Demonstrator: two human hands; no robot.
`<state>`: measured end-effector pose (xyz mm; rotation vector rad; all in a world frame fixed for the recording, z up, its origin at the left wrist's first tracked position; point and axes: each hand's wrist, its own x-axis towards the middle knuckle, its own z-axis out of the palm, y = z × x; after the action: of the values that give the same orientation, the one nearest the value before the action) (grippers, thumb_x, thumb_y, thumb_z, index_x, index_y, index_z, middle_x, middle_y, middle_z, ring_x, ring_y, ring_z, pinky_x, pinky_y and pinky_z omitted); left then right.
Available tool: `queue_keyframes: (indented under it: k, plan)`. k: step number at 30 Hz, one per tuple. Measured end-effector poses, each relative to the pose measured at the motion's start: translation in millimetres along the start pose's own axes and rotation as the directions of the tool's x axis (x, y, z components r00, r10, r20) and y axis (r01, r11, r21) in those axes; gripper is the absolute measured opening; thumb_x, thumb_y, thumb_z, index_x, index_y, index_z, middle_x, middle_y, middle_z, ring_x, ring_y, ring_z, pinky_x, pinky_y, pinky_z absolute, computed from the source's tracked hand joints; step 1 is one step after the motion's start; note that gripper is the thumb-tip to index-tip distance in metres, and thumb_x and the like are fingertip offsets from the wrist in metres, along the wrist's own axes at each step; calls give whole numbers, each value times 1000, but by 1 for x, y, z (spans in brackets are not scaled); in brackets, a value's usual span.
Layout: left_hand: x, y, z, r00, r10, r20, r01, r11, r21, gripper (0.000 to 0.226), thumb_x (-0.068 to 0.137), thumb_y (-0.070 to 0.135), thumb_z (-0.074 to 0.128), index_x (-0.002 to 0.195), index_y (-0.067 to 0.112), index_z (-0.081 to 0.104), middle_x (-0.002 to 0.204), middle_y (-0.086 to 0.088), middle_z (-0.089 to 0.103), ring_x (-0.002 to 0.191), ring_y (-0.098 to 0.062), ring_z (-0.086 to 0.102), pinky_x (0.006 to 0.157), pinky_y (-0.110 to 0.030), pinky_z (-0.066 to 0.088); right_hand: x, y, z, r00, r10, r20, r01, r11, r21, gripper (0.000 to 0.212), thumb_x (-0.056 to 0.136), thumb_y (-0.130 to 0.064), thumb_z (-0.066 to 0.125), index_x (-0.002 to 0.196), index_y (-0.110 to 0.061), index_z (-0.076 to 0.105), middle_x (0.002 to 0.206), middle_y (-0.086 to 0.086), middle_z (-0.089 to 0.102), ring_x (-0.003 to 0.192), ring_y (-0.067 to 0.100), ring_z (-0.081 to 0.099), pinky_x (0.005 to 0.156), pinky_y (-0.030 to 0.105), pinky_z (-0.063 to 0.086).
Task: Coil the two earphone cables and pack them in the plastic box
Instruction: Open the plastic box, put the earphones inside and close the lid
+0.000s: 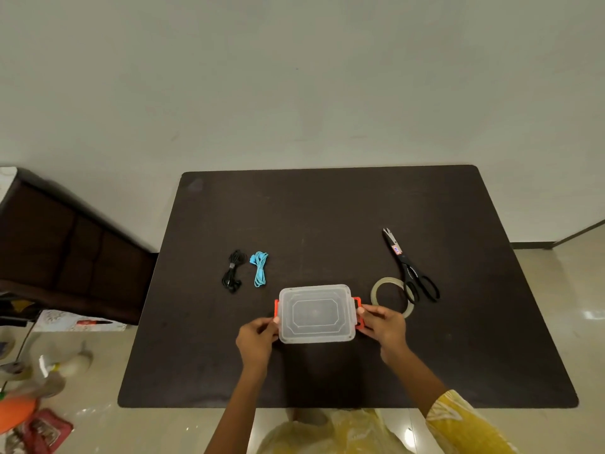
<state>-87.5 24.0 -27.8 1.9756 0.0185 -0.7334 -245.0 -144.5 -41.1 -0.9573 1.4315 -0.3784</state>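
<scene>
Clearly, the risk here lies at the clear plastic box with orange side latches (316, 313), which sits on the dark brown table (327, 208) close to its near edge. The left hand (257, 339) curls its fingers at the box's left latch and the right hand (383, 326) pinches the right latch. If one latch gives before the other, the light box could skid or tip toward the near edge. The lid looks to be still on (its stepped outline shows through), so nothing can go in yet.

Just beyond the box, to its left, lie the black earphone cable (233, 271) and the light blue earphone cable (259, 268), side by side but apart, each already gathered into a long narrow bundle. Loose bundles like these could spring open when lifted. Right of the box lie a clear tape roll (379, 285) and black-handled scissors (409, 267), untouched.
</scene>
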Motion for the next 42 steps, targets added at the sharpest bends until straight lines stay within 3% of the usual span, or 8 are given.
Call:
queue_keyframes:
  k: [10, 13, 17, 22, 29, 34, 38, 42]
  plan:
    - [-3, -4, 1, 991, 56, -123, -35, 985, 168, 28, 90, 4, 58, 117, -3, 61, 113, -17, 66, 103, -31, 62, 96, -39, 46, -12, -2, -3, 917, -394, 63, 379, 811, -446, 17, 85, -15, 68, 100, -7, 71, 93, 6, 72, 84, 16, 65, 81, 29, 53]
    - [-12, 2, 1, 982, 174, -66, -161, 973, 168, 21, 92, 9, 55, 106, 0, 67, 93, -10, 68, 85, -20, 64, 87, -35, 52, -14, 1, -6, 907, -393, 151, 415, 777, -474, 15, 83, -12, 70, 97, -10, 72, 91, 3, 72, 83, 14, 67, 82, 35, 57]
    - [-20, 7, 5, 972, 232, 16, -232, 962, 141, 14, 93, 11, 55, 88, 11, 68, 72, 8, 63, 69, -5, 60, 60, -7, 47, -18, 1, -6, 894, -408, 187, 448, 785, -428, 16, 83, -2, 67, 94, -10, 74, 90, 3, 74, 82, 14, 69, 81, 37, 58]
    - [-18, 3, 7, 974, 225, -21, -220, 965, 141, 26, 91, 11, 58, 69, 1, 65, 62, -8, 62, 56, -13, 55, 53, -16, 43, -25, -5, -10, 865, -415, 282, 501, 746, -438, 31, 78, 10, 66, 100, -11, 73, 92, -4, 72, 81, 5, 67, 74, 14, 54]
    - [-4, 46, 3, 980, 195, -33, -197, 980, -43, 40, 97, 28, 46, 65, 10, 60, 66, -12, 64, 61, -18, 59, 62, -29, 50, -13, -44, -6, 746, -584, 321, 664, 607, -437, 17, 82, -8, 70, 96, -18, 73, 88, -5, 69, 80, 3, 63, 71, 9, 47]
    - [31, 81, 16, 984, 177, 25, -175, 983, -45, 41, 99, 36, 41, 66, 20, 59, 71, -4, 61, 68, -15, 56, 71, -33, 49, 22, -83, 22, 845, -490, 214, 531, 727, -435, 16, 88, -19, 65, 91, -4, 70, 79, 7, 68, 74, 21, 66, 65, 36, 58]
    - [65, 93, 30, 991, 117, 63, -115, 993, -36, 41, 98, 37, 42, 65, 16, 54, 71, -5, 58, 73, -19, 54, 74, -38, 49, 44, -104, 44, 966, -207, 154, 252, 888, -386, 28, 91, -24, 61, 91, 4, 66, 85, 13, 63, 84, 20, 63, 69, 33, 59]
    - [95, 93, 35, 987, 114, 113, -116, 993, 16, 37, 99, 30, 44, 66, 15, 52, 76, -9, 59, 75, -23, 55, 76, -39, 50, 58, -107, 54, 987, -5, 164, 41, 976, -213, 16, 92, -13, 59, 97, 2, 62, 100, 14, 64, 93, 21, 62, 77, 34, 56]
